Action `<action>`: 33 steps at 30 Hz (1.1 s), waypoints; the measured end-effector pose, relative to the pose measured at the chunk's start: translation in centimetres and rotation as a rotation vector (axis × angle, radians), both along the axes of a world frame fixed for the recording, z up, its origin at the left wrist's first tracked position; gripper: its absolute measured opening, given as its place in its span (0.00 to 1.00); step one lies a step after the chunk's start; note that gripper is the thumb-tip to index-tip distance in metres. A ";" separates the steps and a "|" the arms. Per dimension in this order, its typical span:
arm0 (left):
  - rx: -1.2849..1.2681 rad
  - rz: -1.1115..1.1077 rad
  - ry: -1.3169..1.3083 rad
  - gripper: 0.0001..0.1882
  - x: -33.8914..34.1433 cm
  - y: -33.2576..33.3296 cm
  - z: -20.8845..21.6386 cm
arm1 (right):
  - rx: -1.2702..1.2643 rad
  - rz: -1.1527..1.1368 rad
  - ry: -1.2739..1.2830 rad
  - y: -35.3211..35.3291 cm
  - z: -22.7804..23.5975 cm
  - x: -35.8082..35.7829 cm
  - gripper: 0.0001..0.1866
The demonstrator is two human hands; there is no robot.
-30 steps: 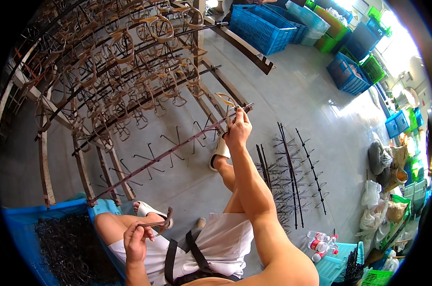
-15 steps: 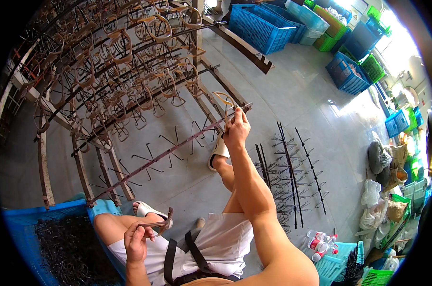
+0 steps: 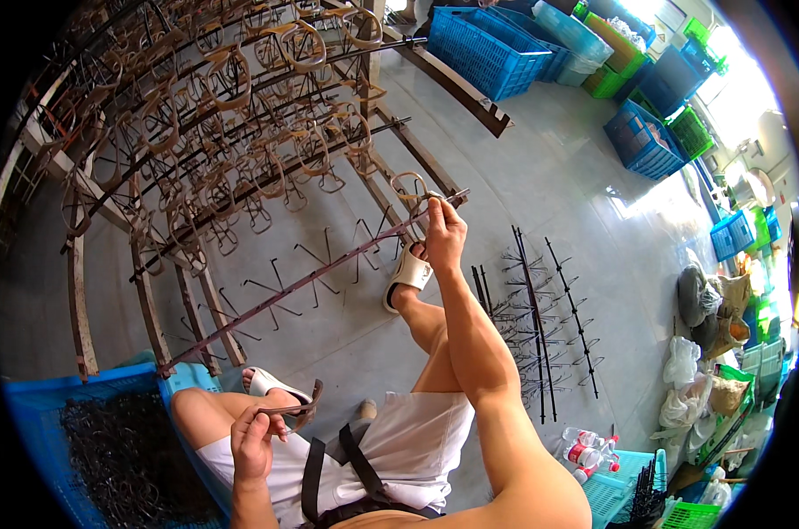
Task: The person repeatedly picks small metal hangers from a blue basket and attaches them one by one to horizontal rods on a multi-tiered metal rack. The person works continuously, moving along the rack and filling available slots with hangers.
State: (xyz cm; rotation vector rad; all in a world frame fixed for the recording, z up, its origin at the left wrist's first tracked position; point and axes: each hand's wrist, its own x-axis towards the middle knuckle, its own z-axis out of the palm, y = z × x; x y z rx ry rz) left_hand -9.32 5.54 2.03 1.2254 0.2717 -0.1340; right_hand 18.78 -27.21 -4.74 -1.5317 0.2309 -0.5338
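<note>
My right hand [image 3: 446, 236] is stretched forward, its fingers pinched on a thin brown loop-shaped piece [image 3: 400, 181] at the far end of a reddish-brown hook bar [image 3: 302, 280]. Whether the loop hangs on a hook there is hidden by the fingers. The bar slants from the blue crate up to the rack, with thin bent hooks sticking out on both sides. Close to my lap, my left hand [image 3: 252, 441] grips a brown curved piece [image 3: 308, 401] of similar look, held above my thigh between thumb and fingers.
A rack [image 3: 142, 295] with several bars full of brown loops fills the left. At lower left a blue crate [image 3: 29, 423] holds a dark tangled heap [image 3: 122, 458]. More hook bars [image 3: 536, 326] lie on the floor at right, near plastic bottles [image 3: 585, 454] on a teal crate [image 3: 624, 485].
My right hand has shifted slightly right, and the loop in it has tipped over to the left at the bar's end. My left hand stays nearly still with its curved piece.
</note>
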 end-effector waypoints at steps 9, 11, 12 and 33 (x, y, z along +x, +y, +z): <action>-0.063 0.030 -0.008 0.12 -0.6 0.7 -0.1 | -0.139 -0.209 -0.166 0.8 -0.5 1.3 0.13; -0.123 0.030 -0.032 0.11 -0.7 1.0 -0.1 | 0.053 -0.104 -0.074 0.3 0.3 1.1 0.13; -0.129 0.046 -0.035 0.11 -0.7 1.0 0.0 | 0.200 -0.042 -0.030 -0.1 0.7 1.0 0.14; -0.251 0.247 0.093 0.15 3.2 2.3 1.8 | 0.056 1.177 0.016 11.5 8.8 -13.0 0.06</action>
